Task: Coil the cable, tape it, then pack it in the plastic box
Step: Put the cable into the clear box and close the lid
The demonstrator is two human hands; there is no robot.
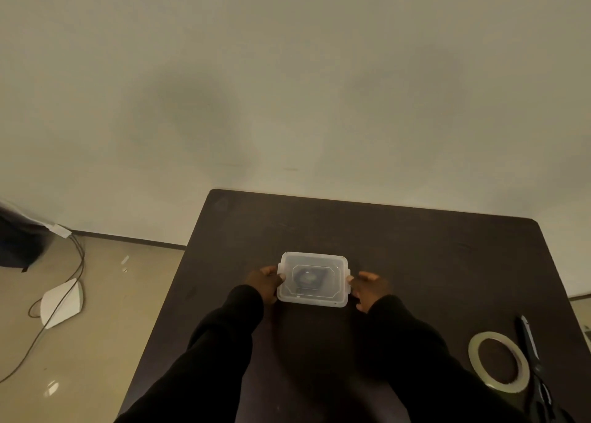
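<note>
1. Risk: the translucent rectangular plastic box (313,279) on the dark table (415,262) may have a side latch left unclipped, so its lid could lift.
2. Left hand (263,282) and right hand (367,290) press its short sides, fingers curled.
3. A dark coiled cable (308,277) shows dimly inside.

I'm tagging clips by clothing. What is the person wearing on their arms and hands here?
Both arms are covered by long black sleeves, the left sleeve and the right sleeve, plain with no visible markings. They end at the wrists. The left hand and right hand are bare: no gloves; no rings or watch can be made out.
</note>
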